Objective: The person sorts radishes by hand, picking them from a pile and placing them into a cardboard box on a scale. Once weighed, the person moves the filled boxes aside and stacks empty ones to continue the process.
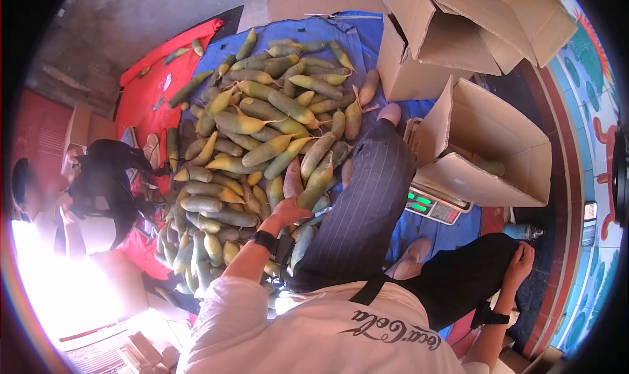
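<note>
My left hand (288,213) reaches into a big heap of green radishes (265,151), its fingers closed around the lower end of a long green radish (319,179). A reddish radish (293,179) lies right beside that one. My right hand (522,262) rests on my bent right knee, holding nothing, its fingers laid over the dark trouser cloth. To the right of my left leg an open cardboard box (485,128) stands on a digital scale (438,207) with a lit green display. A green radish (490,167) shows inside the box.
Blue sheeting (400,233) and red sheeting (141,102) lie under the heap. More open cardboard boxes (458,43) are stacked at the upper right. Another person (105,177) in dark clothing is at the left, near bright light. A metal bottle (522,232) lies by my right knee.
</note>
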Tool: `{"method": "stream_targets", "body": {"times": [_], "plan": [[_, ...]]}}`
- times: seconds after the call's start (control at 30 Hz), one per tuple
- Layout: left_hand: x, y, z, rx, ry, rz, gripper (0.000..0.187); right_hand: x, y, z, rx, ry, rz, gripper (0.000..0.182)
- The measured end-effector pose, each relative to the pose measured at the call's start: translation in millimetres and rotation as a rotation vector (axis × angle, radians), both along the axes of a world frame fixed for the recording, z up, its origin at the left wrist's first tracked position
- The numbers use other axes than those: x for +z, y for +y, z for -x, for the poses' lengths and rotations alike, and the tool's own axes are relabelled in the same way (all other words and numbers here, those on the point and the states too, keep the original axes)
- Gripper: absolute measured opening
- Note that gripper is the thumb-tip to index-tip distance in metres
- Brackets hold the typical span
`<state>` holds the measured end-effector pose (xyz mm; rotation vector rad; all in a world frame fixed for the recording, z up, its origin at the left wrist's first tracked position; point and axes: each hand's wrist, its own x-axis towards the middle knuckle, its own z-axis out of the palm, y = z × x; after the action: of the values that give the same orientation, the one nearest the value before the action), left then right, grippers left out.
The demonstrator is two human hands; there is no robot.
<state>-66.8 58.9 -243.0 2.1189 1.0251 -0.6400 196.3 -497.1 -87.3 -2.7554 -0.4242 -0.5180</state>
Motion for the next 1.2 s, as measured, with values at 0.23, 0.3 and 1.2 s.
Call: {"method": "stream_targets", "body": {"times": [0.23,0.3,1.2], "plan": [[58.2,-7.2,9.9,0.326,-0.386,0.338,0.066,2.5,9.6,4.1,0.062,-0.045,0.058,0.011],[95.7,-9.4,6.6,0.385,-0.455,0.331,0.065,8.2,20.8,7.9,0.099,-0.059,0.054,0.012],[219.4,-109.2,-56.7,-0.721,-0.717,0.468,0.052,123.6,154.8,75.6,0.615,0.668,-0.231,0.024]]}}
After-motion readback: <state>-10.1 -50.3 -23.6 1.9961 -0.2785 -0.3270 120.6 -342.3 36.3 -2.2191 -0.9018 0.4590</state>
